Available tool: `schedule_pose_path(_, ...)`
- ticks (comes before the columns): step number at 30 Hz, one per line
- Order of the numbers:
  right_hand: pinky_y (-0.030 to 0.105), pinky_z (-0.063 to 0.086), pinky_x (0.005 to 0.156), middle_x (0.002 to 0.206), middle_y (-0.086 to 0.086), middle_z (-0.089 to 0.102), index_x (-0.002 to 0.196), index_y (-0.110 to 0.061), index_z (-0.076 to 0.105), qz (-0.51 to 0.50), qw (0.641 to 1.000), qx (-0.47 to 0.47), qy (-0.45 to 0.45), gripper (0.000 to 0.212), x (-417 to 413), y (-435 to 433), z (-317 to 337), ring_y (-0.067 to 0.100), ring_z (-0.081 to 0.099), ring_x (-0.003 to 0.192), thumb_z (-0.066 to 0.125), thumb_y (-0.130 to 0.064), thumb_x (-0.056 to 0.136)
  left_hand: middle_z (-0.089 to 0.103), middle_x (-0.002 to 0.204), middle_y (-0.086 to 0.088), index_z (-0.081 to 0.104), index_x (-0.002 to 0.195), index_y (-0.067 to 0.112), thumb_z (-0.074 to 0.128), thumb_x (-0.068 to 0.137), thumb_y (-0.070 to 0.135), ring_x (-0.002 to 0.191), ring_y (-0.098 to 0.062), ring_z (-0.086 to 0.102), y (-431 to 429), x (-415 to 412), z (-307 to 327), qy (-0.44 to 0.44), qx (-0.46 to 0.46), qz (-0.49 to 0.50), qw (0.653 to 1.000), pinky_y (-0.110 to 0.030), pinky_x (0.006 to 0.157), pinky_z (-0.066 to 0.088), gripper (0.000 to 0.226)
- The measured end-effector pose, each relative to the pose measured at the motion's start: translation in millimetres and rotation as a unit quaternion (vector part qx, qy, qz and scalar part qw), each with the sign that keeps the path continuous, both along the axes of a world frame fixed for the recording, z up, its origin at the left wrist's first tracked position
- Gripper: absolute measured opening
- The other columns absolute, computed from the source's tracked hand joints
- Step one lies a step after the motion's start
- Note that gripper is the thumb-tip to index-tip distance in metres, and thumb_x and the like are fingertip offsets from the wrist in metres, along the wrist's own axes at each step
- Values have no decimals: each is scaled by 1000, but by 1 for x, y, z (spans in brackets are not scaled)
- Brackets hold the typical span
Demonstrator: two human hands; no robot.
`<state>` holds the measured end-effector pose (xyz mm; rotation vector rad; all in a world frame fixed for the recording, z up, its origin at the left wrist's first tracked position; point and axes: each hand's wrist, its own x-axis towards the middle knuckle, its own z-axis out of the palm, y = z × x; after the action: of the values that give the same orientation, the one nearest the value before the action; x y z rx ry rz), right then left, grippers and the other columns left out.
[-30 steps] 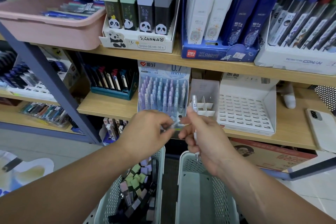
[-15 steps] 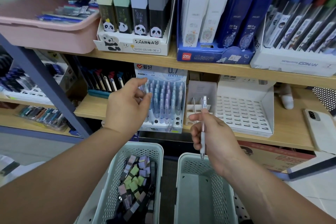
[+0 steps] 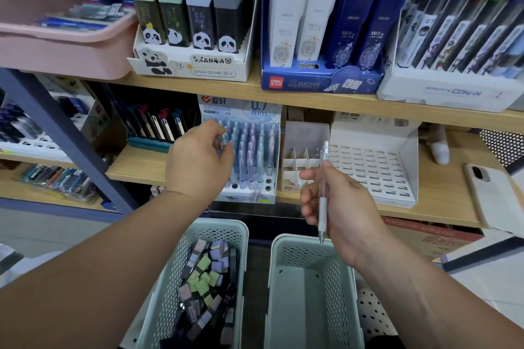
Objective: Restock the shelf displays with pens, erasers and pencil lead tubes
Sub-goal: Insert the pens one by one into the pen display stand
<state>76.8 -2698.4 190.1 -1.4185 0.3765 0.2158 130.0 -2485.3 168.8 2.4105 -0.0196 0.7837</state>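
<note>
My left hand [image 3: 198, 161] pinches a clear pale pen [image 3: 223, 137] at the left columns of the 0.7 mm pen display [image 3: 252, 156] on the lower shelf. My right hand [image 3: 337, 207] grips a white pen [image 3: 323, 193] held upright, tip down, in front of an empty white divider box [image 3: 300, 167]. Below, the left basket [image 3: 170, 278] holds several pastel lead tubes [image 3: 207, 278]; the right basket [image 3: 309, 292] is bare inside.
A white slotted display tray [image 3: 374, 167] stands right of the divider box. A phone [image 3: 493, 195] lies on the shelf's right end. The upper shelf carries a panda lead-tube box [image 3: 192, 65], a blue box [image 3: 320, 82] and a pink tub [image 3: 65, 48].
My left hand has moved away from my right hand, up to the pen display, carrying a pen. My right hand has turned its pen upright and shifted slightly right.
</note>
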Motion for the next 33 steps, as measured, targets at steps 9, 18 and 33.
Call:
schedule_pose_path(9,29,42,51,61,3,58,102,-7,71,-4,1000,13,2,42,1,0,-1,15,50,52,42,-37,107,61,90,-10,77,84,4,80,78,13,77,-33,63,5,2,-13,-10,128,-25,991,-37,55,54,11)
schedule_pose_path(18,25,38,47,65,4,59,107,-13,59,2,1000,-24,-17,14,19,2,-1,15,48,55,45,-14,105,62,95,-8,75,106,5,64,82,24,80,-33,57,10,-6,-20,-18,236,-29,971,-39,63,50,32)
schedule_pose_path(33,27,54,72,91,-3,66,102,-13,69,11,981,-188,-42,24,53,23,-17,10,61,80,50,-27,106,37,154,-3,12,159,32,63,90,52,137,-27,40,53,-28,-28,204,68,-78,973,-42,107,41,88)
